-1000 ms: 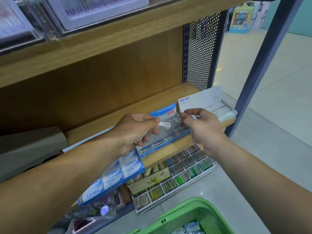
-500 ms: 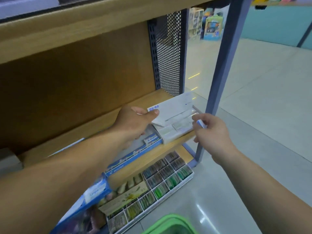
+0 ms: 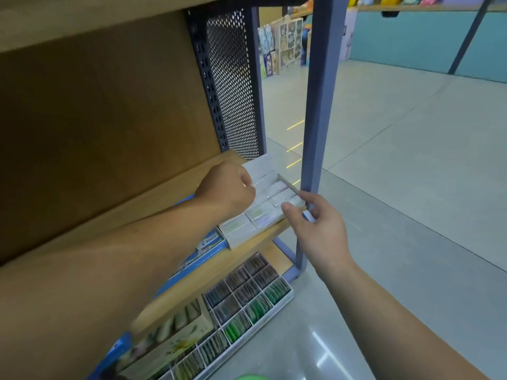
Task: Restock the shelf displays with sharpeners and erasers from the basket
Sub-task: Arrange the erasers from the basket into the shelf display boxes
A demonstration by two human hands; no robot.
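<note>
The left hand [image 3: 226,189] sits curled like a fist against the raised lid of the white display box [image 3: 256,215], which stands at the right end of the wooden shelf [image 3: 164,192]; its fingers are turned away from the camera, so I cannot tell whether they pinch the flap or only brace it. The box holds rows of pale wrapped blocks lying flat. At its front corner the right hand [image 3: 318,229] keeps a small blue-and-white eraser [image 3: 307,215] tucked under its curled fingers [image 3: 311,198], thumb tip at the box's edge. That eraser is probably light, firm and slightly rubbery with a slick sleeve; pinching its long sides should suit sliding it into a row
</note>
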